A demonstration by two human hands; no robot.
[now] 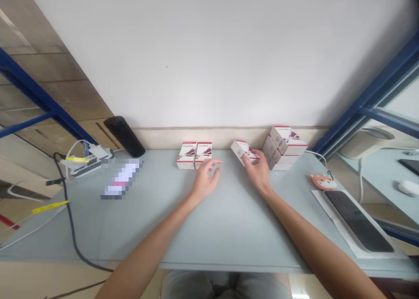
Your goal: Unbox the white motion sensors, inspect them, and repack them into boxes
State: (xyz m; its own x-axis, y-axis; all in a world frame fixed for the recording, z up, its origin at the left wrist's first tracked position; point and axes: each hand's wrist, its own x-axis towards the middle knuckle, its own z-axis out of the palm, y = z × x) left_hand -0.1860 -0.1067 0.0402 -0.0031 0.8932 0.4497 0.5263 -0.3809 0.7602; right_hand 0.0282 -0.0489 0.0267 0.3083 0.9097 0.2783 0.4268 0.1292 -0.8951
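Sitting far left, a white power strip [85,164] and a black cylinder [124,136] lie well apart from the hands. The left hand [205,180] hovers spread and empty just beside two red-trimmed white cartons [186,156]. The right hand [258,171] pinches a third carton [244,152] between thumb and fingers, tilted near the back of the pale table [229,233] (thin card: light, stiff, best gripped by opposite faces, dents if squeezed). A stack of cartons [283,148] stands just to its right, in the way.

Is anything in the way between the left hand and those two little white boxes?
Nothing visible is in the way. The left hand is right in front of the two white boxes, with only the grey tabletop between them.
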